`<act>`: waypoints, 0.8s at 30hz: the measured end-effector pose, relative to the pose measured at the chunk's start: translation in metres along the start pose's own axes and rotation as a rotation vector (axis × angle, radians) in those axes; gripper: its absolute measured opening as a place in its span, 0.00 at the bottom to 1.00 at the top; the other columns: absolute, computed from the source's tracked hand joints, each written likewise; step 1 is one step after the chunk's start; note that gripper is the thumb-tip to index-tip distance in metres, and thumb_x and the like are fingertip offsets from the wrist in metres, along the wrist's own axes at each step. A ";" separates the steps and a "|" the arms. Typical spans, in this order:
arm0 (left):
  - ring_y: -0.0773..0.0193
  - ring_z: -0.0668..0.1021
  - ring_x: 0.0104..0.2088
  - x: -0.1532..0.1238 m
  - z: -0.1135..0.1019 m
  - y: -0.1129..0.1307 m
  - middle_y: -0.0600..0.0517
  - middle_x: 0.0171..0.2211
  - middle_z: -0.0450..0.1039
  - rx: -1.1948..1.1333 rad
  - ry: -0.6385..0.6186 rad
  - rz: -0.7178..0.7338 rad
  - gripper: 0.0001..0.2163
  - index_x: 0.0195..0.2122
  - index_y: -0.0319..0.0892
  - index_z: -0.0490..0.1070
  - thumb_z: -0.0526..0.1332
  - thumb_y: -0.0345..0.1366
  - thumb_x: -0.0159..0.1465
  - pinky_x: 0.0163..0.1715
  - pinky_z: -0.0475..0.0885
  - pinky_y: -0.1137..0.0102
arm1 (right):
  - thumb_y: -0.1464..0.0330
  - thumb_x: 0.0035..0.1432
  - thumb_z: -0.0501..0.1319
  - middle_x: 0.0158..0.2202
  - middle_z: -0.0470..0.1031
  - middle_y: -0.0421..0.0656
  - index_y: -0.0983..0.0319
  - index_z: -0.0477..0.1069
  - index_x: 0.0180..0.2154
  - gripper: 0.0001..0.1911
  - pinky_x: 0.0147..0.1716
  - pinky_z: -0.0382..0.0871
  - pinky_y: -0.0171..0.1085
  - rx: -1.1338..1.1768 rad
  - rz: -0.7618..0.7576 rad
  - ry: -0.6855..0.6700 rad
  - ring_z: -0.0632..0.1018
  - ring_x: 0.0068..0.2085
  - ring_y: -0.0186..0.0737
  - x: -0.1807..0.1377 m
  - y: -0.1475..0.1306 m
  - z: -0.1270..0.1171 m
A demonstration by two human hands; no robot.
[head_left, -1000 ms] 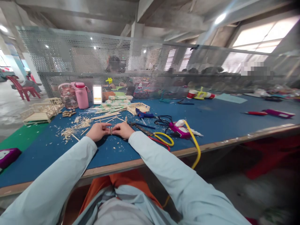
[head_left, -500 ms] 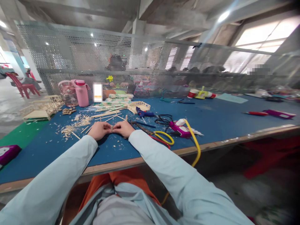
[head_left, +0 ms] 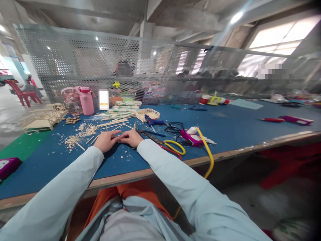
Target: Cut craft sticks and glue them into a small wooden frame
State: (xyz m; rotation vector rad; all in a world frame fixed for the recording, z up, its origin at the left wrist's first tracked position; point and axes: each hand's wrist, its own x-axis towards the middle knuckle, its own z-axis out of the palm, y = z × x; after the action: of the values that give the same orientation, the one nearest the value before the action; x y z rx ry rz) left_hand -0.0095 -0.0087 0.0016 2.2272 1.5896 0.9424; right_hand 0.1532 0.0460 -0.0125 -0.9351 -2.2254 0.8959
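Now left hand (head_left: 106, 140) has reached right hand (head_left: 130, 138).

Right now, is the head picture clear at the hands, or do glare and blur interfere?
Head view: the left hand and right hand are evenly lit and fairly sharp, but anything between them is too small to tell; the window upper right is blown out; the wide lens bows the table edge; the floor lower right is blurred.
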 end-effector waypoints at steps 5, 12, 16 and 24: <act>0.56 0.78 0.33 -0.001 0.001 0.003 0.47 0.33 0.78 0.234 -0.015 0.043 0.15 0.43 0.48 0.74 0.53 0.37 0.59 0.34 0.67 0.69 | 0.72 0.45 0.63 0.26 0.78 0.43 0.68 0.77 0.28 0.06 0.32 0.65 0.30 -0.080 -0.020 0.003 0.75 0.31 0.36 0.001 0.000 0.000; 0.58 0.77 0.40 -0.002 -0.001 0.006 0.50 0.40 0.76 0.331 -0.070 0.024 0.15 0.46 0.51 0.72 0.51 0.37 0.61 0.38 0.67 0.71 | 0.73 0.44 0.63 0.24 0.77 0.41 0.67 0.77 0.27 0.05 0.29 0.63 0.28 -0.082 -0.005 0.012 0.74 0.28 0.32 0.000 -0.001 0.000; 0.57 0.77 0.40 -0.002 0.000 0.006 0.49 0.39 0.77 0.301 -0.062 0.009 0.17 0.49 0.48 0.69 0.53 0.36 0.59 0.39 0.67 0.69 | 0.72 0.44 0.63 0.24 0.76 0.40 0.66 0.77 0.27 0.05 0.29 0.63 0.29 -0.082 -0.014 0.022 0.74 0.27 0.32 0.000 0.000 0.000; 0.61 0.77 0.33 0.001 0.001 -0.002 0.50 0.32 0.78 0.179 -0.078 -0.046 0.12 0.35 0.45 0.77 0.57 0.42 0.56 0.33 0.65 0.72 | 0.69 0.44 0.64 0.25 0.77 0.43 0.67 0.77 0.29 0.08 0.27 0.63 0.29 -0.060 0.023 0.011 0.74 0.28 0.34 0.000 -0.001 0.000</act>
State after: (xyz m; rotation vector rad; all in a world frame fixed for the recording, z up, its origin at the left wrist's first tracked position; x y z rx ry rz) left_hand -0.0100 -0.0071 0.0006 2.3020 1.7432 0.7175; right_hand 0.1529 0.0453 -0.0120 -0.9921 -2.2475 0.8365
